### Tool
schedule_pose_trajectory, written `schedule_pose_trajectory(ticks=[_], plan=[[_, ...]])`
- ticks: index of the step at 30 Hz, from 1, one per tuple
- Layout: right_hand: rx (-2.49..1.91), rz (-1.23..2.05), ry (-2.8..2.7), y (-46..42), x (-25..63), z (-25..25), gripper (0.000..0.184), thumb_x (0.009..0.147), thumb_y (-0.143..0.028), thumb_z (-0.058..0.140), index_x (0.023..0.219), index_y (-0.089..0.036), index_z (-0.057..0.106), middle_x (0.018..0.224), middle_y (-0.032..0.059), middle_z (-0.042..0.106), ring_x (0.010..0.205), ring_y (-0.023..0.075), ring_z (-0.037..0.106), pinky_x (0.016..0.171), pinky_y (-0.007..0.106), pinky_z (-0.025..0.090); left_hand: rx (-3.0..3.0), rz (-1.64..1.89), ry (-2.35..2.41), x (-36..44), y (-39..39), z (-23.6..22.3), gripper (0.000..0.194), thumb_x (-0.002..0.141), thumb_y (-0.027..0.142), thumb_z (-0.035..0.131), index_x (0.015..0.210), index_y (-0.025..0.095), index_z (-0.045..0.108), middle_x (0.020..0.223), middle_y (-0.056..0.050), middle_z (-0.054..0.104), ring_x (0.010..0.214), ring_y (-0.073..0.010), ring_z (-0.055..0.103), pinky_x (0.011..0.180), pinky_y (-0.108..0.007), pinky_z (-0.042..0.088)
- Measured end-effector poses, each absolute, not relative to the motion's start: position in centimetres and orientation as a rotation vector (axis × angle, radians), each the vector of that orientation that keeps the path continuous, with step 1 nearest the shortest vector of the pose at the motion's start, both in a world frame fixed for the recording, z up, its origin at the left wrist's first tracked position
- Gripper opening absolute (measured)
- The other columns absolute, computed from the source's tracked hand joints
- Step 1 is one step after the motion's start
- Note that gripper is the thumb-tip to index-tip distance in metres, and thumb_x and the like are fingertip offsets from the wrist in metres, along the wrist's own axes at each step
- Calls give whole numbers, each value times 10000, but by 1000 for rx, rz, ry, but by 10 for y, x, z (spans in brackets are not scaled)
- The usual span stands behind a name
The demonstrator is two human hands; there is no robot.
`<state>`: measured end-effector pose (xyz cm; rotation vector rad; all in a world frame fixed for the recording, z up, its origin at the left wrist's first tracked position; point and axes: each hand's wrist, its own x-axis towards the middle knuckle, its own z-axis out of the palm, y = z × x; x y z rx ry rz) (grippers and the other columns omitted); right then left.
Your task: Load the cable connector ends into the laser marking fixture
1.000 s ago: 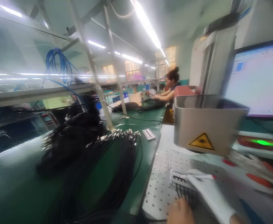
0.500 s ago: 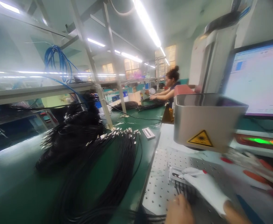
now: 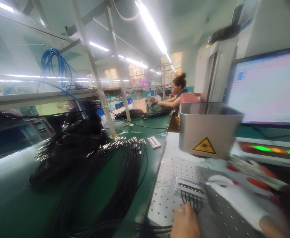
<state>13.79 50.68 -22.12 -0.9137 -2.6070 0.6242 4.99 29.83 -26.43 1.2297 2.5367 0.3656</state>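
One hand has moved off the work: half a second ago the gloved right hand (image 3: 236, 195) covered much of the jig (image 3: 188, 182), and now it lies just beside it, to the right and apart from it. The glove is blurred and nothing shows in it, so I cannot tell whether its fingers are together or spread. With the glove away, the row of ends (image 3: 190, 187) set in the jig can be seen along its length, pale tips in a dark slot.

The bare left hand (image 3: 186, 221) has stayed low, just in front of the jig. Its fingers are curled and appear closed on the cables (image 3: 189, 200), which run down from the jig's near edge; the inside of the grip is hidden.

The jig sits on the holed plate (image 3: 161, 190), nearer than the metal hood (image 3: 206, 129), and not touching it as far as I can see. For the work, I judge the change matters in this way: the ends now lie uncovered, and only the left hand stays by the cables. On the green bench (image 3: 95, 198), the large bundle (image 3: 123, 178) and a second jig (image 3: 154, 142) lie apart from both hands
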Motion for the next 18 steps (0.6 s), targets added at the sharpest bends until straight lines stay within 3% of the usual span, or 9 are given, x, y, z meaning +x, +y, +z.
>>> schedule_pose_trajectory(ticks=[6, 11, 15, 18], plan=[[-779, 224, -2715, 531, 145, -245, 405, 657, -159, 502, 969, -192, 758, 1046, 159, 701, 992, 355, 656, 891, 504, 519, 1045, 352, 2523, 53, 300, -250, 438, 936, 92, 276, 1237, 134, 592, 1070, -157, 623, 958, -244, 600, 804, -332, 480], [-525, 275, -2853, 482, 137, -241, 514, 870, -209, 315, 1212, -163, 695, 1384, 108, 553, 1282, 251, 522, 1109, 453, 431, 1126, 211, 2403, 54, 291, -217, 524, 868, 2, 284, 1308, 73, 559, 1283, -213, 559, 1118, -314, 577, 926, -430, 499], [-502, 226, -2894, 453, 133, -241, 543, 858, -243, 305, 1195, -97, 705, 1361, 127, 560, 1307, 279, 495, 1136, 493, 401, 1302, 122, 2355, 53, 287, -198, 568, 832, -30, 281, 1338, 13, 537, 1325, -252, 534, 1175, -354, 552, 948, -488, 516], [-371, 107, -2751, 441, 142, -249, 515, 841, -263, 362, 1195, -127, 712, 1303, 102, 605, 1234, 288, 562, 1041, 481, 510, 1331, 109, 2416, 51, 274, -211, 537, 851, 1, 311, 1324, 31, 563, 1283, -242, 579, 1132, -345, 583, 913, -473, 542]])
